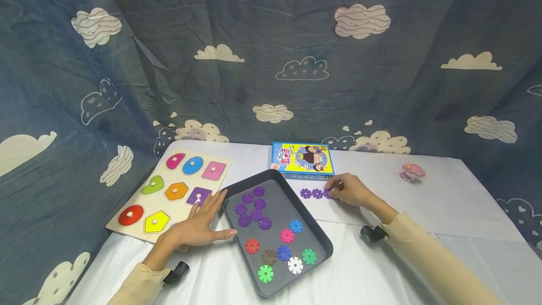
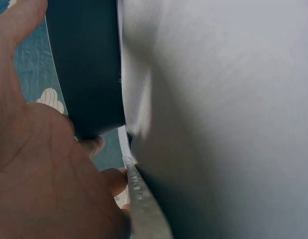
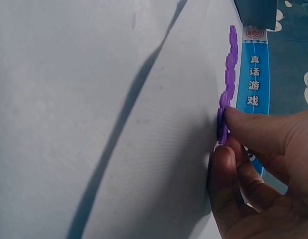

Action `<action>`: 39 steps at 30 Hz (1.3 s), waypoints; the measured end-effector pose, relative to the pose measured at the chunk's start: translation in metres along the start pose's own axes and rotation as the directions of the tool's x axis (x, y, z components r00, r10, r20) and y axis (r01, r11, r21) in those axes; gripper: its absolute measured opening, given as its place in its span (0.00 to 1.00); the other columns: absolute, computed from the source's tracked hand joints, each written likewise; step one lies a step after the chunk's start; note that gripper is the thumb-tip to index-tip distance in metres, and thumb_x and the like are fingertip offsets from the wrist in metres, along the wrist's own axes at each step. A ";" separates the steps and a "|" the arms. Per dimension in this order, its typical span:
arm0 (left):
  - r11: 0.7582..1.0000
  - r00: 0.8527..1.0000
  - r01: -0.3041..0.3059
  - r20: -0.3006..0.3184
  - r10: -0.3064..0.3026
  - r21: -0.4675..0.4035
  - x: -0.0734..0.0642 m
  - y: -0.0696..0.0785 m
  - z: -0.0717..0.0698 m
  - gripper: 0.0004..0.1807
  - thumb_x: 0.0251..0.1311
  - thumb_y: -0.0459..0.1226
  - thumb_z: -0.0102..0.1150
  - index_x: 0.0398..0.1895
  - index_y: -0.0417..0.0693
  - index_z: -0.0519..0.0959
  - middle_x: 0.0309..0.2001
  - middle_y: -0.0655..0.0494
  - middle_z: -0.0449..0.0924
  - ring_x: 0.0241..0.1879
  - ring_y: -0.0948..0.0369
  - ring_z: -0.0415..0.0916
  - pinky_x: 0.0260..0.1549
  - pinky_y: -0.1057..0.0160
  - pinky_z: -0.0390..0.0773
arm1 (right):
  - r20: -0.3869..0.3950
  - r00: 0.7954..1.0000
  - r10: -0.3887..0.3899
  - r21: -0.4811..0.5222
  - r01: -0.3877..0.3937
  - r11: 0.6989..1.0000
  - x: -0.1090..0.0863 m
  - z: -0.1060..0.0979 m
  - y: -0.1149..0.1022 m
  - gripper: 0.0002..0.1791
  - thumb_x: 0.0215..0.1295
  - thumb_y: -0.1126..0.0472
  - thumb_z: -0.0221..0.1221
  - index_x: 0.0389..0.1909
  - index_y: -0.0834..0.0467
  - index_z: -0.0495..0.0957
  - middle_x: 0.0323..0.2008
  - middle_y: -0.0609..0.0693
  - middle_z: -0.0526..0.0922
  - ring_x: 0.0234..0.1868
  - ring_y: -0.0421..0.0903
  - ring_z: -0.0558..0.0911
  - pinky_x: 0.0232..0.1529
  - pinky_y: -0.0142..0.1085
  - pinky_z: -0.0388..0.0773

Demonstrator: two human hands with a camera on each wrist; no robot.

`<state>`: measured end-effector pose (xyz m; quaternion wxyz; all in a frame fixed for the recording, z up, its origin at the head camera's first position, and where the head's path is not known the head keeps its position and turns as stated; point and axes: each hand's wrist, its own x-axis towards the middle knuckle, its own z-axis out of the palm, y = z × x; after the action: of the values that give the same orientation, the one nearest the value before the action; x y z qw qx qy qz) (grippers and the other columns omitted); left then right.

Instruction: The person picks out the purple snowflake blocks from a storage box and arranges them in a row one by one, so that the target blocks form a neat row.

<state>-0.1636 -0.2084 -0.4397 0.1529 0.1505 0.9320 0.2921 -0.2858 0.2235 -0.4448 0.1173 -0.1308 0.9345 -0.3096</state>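
Observation:
A short row of purple notched plastic discs (image 1: 317, 194) lies on the white cloth, right of the tray. My right hand (image 1: 349, 189) pinches the disc at the row's right end; in the right wrist view the thumb and fingertips meet at that purple disc (image 3: 223, 122). On the other side, my left hand (image 1: 196, 225) spreads its fingers along the left rim of a dark grey tray (image 1: 302, 206), thumb reaching over the edge. Several more purple discs (image 1: 256, 214) sit in the tray's far half. Nearer me in it are single discs, such as a red one (image 1: 252, 246) and a white one (image 1: 295, 265).
A wooden shape puzzle board (image 1: 161, 196) lies left of the tray, partly beneath my left hand. Behind the row stands a blue and yellow game box (image 1: 302, 159). A small pink figure (image 1: 412, 172) is at the far right. A cloud-print curtain (image 1: 271, 84) hangs behind.

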 end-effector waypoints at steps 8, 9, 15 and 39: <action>1.000 1.000 0.010 0.007 -0.010 -0.012 -0.001 0.000 -0.001 0.63 0.54 0.67 0.63 0.82 0.59 0.34 0.83 0.51 0.32 0.80 0.45 0.25 0.72 0.31 0.25 | 0.011 1.000 -0.022 0.000 0.022 1.000 -0.002 -0.001 -0.002 0.08 0.60 0.68 0.65 0.41 0.60 0.84 0.40 0.53 0.85 0.35 0.45 0.78 0.33 0.35 0.77; 1.000 1.000 0.011 0.008 -0.011 -0.012 -0.001 0.000 -0.001 0.63 0.54 0.67 0.63 0.82 0.59 0.34 0.83 0.51 0.32 0.80 0.45 0.26 0.72 0.31 0.25 | 0.010 0.999 -0.032 0.000 0.032 0.999 -0.002 -0.002 -0.002 0.08 0.60 0.68 0.65 0.41 0.60 0.84 0.40 0.53 0.86 0.35 0.45 0.78 0.33 0.35 0.77; 1.000 1.000 0.006 0.003 -0.006 -0.013 0.000 -0.001 0.000 0.63 0.54 0.67 0.63 0.82 0.59 0.35 0.82 0.51 0.33 0.80 0.44 0.25 0.72 0.30 0.26 | -0.023 0.994 -0.111 -0.015 0.110 0.994 0.000 -0.009 -0.003 0.06 0.62 0.67 0.66 0.40 0.61 0.85 0.43 0.58 0.87 0.38 0.48 0.83 0.34 0.35 0.79; 1.000 1.000 0.006 -0.008 -0.006 -0.010 0.000 0.000 -0.001 0.63 0.54 0.66 0.63 0.82 0.59 0.35 0.83 0.51 0.33 0.81 0.45 0.27 0.72 0.30 0.27 | 0.058 0.952 -0.302 0.009 0.302 0.953 -0.008 -0.018 -0.068 0.10 0.63 0.64 0.67 0.43 0.64 0.83 0.40 0.53 0.86 0.41 0.48 0.85 0.40 0.37 0.84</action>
<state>-0.1635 -0.2086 -0.4389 0.1508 0.1460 0.9316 0.2968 -0.2720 0.1833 -0.3886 0.0962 -0.2812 0.8996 -0.3201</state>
